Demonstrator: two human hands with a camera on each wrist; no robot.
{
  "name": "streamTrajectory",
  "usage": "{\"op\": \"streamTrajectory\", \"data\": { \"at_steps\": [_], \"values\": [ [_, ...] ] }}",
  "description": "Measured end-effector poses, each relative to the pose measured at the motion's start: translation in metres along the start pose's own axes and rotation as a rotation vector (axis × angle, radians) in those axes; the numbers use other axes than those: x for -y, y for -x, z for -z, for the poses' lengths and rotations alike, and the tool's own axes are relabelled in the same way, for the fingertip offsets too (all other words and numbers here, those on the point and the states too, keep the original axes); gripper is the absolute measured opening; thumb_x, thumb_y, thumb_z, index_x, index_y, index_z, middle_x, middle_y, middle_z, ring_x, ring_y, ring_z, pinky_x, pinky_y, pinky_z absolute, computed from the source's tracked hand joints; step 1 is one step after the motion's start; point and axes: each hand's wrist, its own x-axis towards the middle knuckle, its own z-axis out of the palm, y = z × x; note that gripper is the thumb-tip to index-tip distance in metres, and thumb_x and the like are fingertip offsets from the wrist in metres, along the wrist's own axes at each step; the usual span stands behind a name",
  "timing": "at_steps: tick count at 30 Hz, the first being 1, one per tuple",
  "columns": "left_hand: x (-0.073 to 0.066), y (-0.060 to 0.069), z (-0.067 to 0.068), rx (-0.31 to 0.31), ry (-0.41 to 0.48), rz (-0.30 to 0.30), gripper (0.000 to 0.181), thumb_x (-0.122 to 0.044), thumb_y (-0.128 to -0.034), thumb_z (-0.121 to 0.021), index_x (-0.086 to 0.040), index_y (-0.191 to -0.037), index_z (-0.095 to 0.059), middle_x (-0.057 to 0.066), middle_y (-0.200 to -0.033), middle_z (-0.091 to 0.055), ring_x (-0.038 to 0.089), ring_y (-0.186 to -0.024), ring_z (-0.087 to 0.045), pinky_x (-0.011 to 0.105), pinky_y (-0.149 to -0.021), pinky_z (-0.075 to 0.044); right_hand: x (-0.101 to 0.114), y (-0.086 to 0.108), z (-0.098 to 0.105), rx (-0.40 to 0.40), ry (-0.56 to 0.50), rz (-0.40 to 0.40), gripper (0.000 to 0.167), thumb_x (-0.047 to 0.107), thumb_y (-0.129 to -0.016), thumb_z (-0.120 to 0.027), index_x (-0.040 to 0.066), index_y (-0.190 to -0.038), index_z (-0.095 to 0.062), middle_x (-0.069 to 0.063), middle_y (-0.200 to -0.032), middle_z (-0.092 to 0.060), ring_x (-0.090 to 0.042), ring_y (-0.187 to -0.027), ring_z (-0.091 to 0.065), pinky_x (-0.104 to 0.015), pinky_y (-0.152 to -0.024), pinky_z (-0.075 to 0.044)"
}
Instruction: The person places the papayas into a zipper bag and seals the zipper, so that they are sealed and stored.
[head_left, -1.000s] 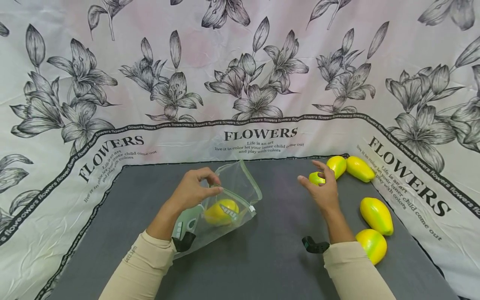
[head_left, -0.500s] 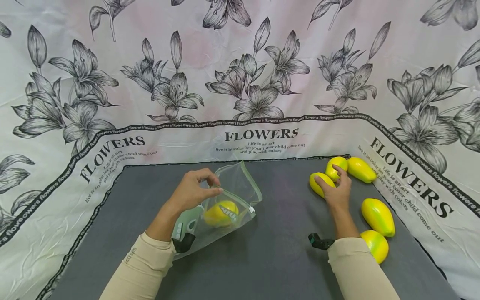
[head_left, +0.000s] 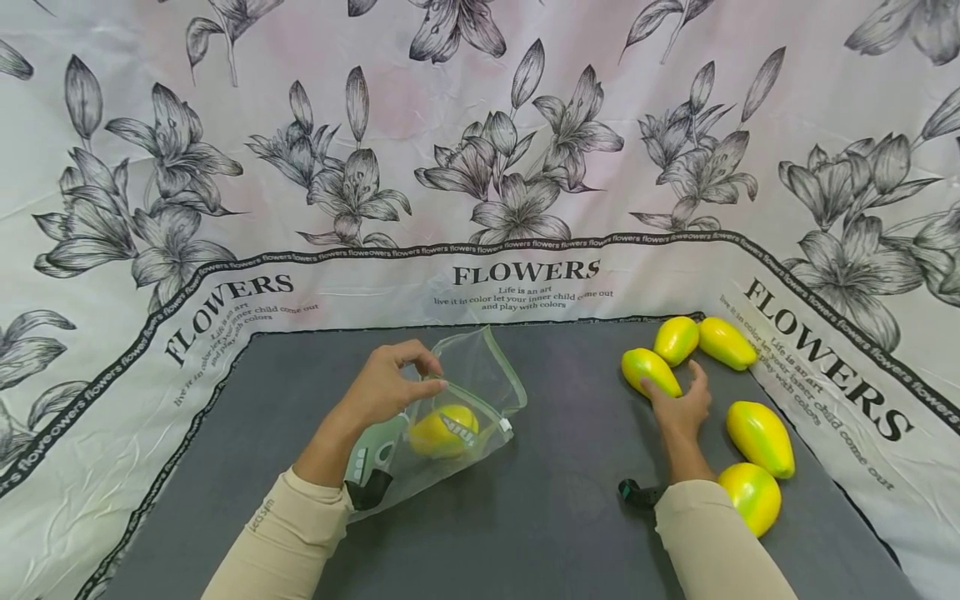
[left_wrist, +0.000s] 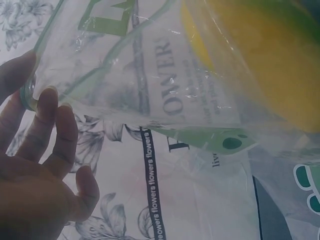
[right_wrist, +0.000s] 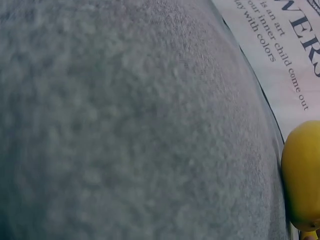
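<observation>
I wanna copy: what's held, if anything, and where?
Left hand pinches the clear plastic zip bag by its rim; whether right hand grips the nearest oval yellow fruit is unclear.

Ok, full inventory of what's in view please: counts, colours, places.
zip bag: 1, clear with green trim, raised in the left hand
bagged fruit: 1, yellow, inside the bag
loose fruits: 5, yellow-green, three at the table's far right, two nearer on its right side
table: 1, dark grey, under everything
backdrop: white with black flower print and lettering, behind the table
wrist devices: 2, black, one per wrist
sleeves: 2, beige, on the forearms
left hand: 1, pinching the bag's rim
right hand: 1, at the leftmost loose fruit
</observation>
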Motion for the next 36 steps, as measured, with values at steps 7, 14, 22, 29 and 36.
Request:
{"op": "streamTrajectory", "data": {
  "at_steps": [7,14,22,29,36],
  "values": [
    [-0.001,0.001,-0.002,0.008,0.006,-0.007,0.009,0.001,-0.0820,-0.074,-0.003,-0.084,-0.066,0.013,-0.087,-0.060,0.033,-0.086,-0.052,0.047,-0.085,-0.037,-0.008,0.000,-0.001,0.006,0.071,-0.028,0.092,0.035,-0.083,-0.073,0.023,-0.155,-0.017,-0.019,-0.153,-0.019,-0.042,-0.138,-0.015,-0.063,-0.104,-0.015],
    [0.030,-0.005,-0.006,0.005,-0.010,-0.006,0.010,-0.009,-0.0820,-0.078,-0.010,-0.085,-0.069,0.004,-0.089,-0.061,0.026,-0.087,-0.053,0.046,-0.085,-0.038,-0.012,-0.002,-0.002,0.070,0.158,-0.039,0.090,0.031,-0.086,-0.069,0.020,-0.156,-0.012,-0.022,-0.153,-0.021,-0.047,-0.134,-0.015,-0.064,-0.101,-0.012],
    [0.042,-0.006,-0.007,0.001,-0.012,-0.025,0.011,-0.014,-0.0816,-0.079,-0.016,-0.084,-0.069,-0.002,-0.088,-0.060,0.020,-0.086,-0.052,0.046,-0.085,-0.038,-0.013,0.000,-0.004,0.068,0.174,-0.025,0.078,0.029,-0.090,-0.066,0.018,-0.154,-0.023,-0.018,-0.150,-0.031,-0.045,-0.131,-0.020,-0.061,-0.102,-0.012],
    [0.043,-0.006,-0.008,0.005,-0.011,-0.025,0.011,-0.015,-0.0820,-0.079,-0.016,-0.084,-0.069,-0.002,-0.087,-0.060,0.022,-0.086,-0.052,0.047,-0.085,-0.038,-0.018,0.000,-0.004,0.044,0.147,0.000,0.072,0.034,-0.091,-0.067,0.014,-0.150,-0.033,-0.017,-0.147,-0.036,-0.040,-0.130,-0.030,-0.057,-0.105,-0.016],
    [0.042,-0.006,-0.009,0.008,-0.012,-0.019,0.011,-0.013,-0.0817,-0.079,-0.015,-0.085,-0.069,-0.002,-0.088,-0.061,0.023,-0.087,-0.053,0.045,-0.083,-0.039,-0.019,0.003,-0.001,0.024,0.084,0.023,0.071,0.038,-0.088,-0.071,0.015,-0.147,-0.039,-0.013,-0.144,-0.042,-0.034,-0.126,-0.038,-0.051,-0.104,-0.026]
  ]
}}
